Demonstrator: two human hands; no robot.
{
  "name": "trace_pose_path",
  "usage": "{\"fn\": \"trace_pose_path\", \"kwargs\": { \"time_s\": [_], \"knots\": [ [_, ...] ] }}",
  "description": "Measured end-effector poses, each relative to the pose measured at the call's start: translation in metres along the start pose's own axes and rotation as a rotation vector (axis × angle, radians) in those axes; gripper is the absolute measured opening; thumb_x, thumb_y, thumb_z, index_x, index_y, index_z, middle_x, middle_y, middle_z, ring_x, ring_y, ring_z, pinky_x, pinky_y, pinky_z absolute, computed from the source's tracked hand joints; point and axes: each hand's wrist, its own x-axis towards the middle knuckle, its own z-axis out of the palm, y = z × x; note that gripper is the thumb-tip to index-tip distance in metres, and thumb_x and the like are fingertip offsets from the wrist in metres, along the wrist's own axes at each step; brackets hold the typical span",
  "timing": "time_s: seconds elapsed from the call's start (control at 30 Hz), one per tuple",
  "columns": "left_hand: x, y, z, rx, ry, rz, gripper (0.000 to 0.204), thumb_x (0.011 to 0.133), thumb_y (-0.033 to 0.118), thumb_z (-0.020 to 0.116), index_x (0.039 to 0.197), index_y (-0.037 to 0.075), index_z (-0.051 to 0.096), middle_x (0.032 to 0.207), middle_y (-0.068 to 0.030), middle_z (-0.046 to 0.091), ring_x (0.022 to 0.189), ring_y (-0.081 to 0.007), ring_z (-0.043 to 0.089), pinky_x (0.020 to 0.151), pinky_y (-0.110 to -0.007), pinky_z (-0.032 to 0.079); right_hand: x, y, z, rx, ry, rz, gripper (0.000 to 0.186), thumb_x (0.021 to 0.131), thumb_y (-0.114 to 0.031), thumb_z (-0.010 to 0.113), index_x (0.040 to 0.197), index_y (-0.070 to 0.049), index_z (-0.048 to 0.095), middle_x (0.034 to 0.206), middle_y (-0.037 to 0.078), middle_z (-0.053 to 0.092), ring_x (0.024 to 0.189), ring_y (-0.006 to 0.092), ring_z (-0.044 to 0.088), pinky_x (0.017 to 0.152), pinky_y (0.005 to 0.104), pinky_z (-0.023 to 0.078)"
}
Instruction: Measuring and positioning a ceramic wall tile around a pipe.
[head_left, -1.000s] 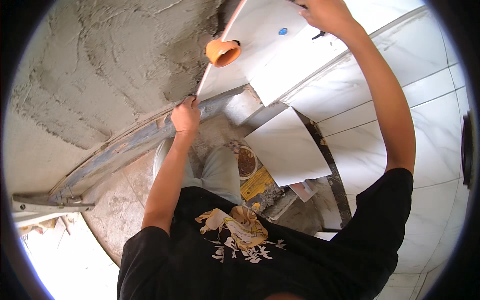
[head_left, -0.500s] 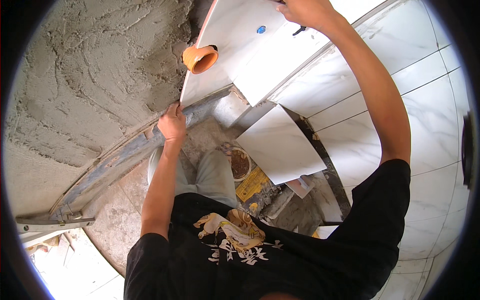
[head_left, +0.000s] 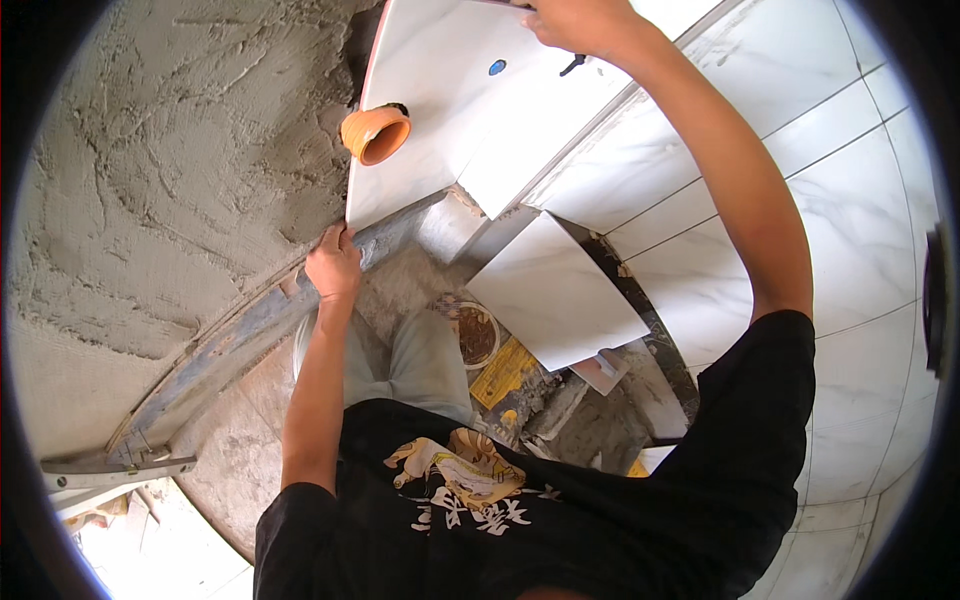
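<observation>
A white marble-look wall tile (head_left: 430, 70) stands against the mortar-coated wall (head_left: 200, 130). Near its left edge an orange pipe end (head_left: 378, 135) sticks out through the tile, with a dark ragged gap beside it. My left hand (head_left: 334, 262) is closed with its fingertips on the tile's lower left corner. Up at the tile's top edge, my right hand (head_left: 578, 24) has its fingers curled over the rim; part of them is cut off by the picture's edge. A small blue spot (head_left: 497, 67) shows on the tile's face.
A loose white tile (head_left: 558, 290) lies tilted beside my knees. Around it are a bucket of brown material (head_left: 477, 333), a yellow object (head_left: 503, 373) and a smaller tile piece (head_left: 601, 371). A spirit level (head_left: 120, 472) rests at lower left. Tiled wall (head_left: 850, 230) runs along the right.
The tile's left edge has come closer to the mortar, and less of the orange pipe juts past that edge. Both hands have moved with it and keep their hold.
</observation>
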Motion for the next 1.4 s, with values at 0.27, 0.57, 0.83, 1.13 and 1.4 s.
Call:
{"fn": "trace_pose_path", "kwargs": {
  "time_s": [0.27, 0.57, 0.83, 1.13, 1.4],
  "knots": [
    [0.0, -0.002, 0.004, -0.059, 0.073, -0.019, 0.011, 0.085, 0.017, 0.071, 0.093, 0.011, 0.076, 0.085, -0.014, 0.073, 0.074, -0.0365, 0.07, 0.066, -0.044, 0.055, 0.0, -0.002, -0.001, -0.012, -0.001, 0.009, 0.023, 0.079, -0.006, 0.06, 0.095, -0.003, 0.077, 0.09, 0.022, 0.072, 0.087, 0.0392, 0.071, 0.078, 0.0484, 0.057],
    [0.003, 0.011, -0.041, -0.084, -0.002, -0.051, 0.013, 0.09, 0.011, 0.068, 0.099, 0.01, 0.077, 0.08, -0.0157, 0.073, 0.069, -0.032, 0.072, 0.065, -0.038, 0.057, -0.002, -0.012, 0.02, -0.012, 0.082, 0.044, 0.016, 0.082, -0.008, 0.059, 0.087, -0.002, 0.073, 0.088, 0.024, 0.07, 0.084, 0.0411, 0.071, 0.075, 0.0499, 0.057],
    [0.161, 0.236, -0.189, -0.334, -0.034, 0.559, 0.025, 0.089, 0.009, 0.07, 0.113, 0.005, 0.072, 0.097, -0.0127, 0.074, 0.083, -0.0217, 0.07, 0.078, -0.033, 0.055, -0.028, -0.028, 0.04, 0.068, 0.364, 0.12, 0.013, 0.08, -0.01, 0.065, 0.087, 0.001, 0.07, 0.091, 0.021, 0.07, 0.085, 0.0389, 0.071, 0.074, 0.0492, 0.057],
    [0.243, 0.28, -0.132, 0.574, -0.365, 1.09, 0.041, 0.085, 0.008, 0.069, 0.126, 0.01, 0.062, 0.108, -0.014, 0.069, 0.101, -0.0372, 0.067, 0.083, -0.049, 0.054, -0.038, -0.053, 0.09, 0.51, 0.663, 0.466, 0.044, 0.079, -0.024, 0.076, 0.118, -0.005, 0.067, 0.106, 0.02, 0.068, 0.093, 0.0392, 0.069, 0.078, 0.0483, 0.056],
    [0.229, 0.313, -0.137, 0.706, -0.369, 1.047, 0.032, 0.082, 0.014, 0.073, 0.11, 0.009, 0.057, 0.103, -0.0155, 0.07, 0.098, -0.039, 0.067, 0.079, -0.053, 0.054, -0.14, -0.235, 0.234, 1.987, 0.265, 1.099, 0.028, 0.09, -0.033, 0.076, 0.094, -0.005, 0.075, 0.083, 0.008, 0.071, 0.069, 0.0138, 0.067, 0.059, 0.0297, 0.054]
  ]
}}
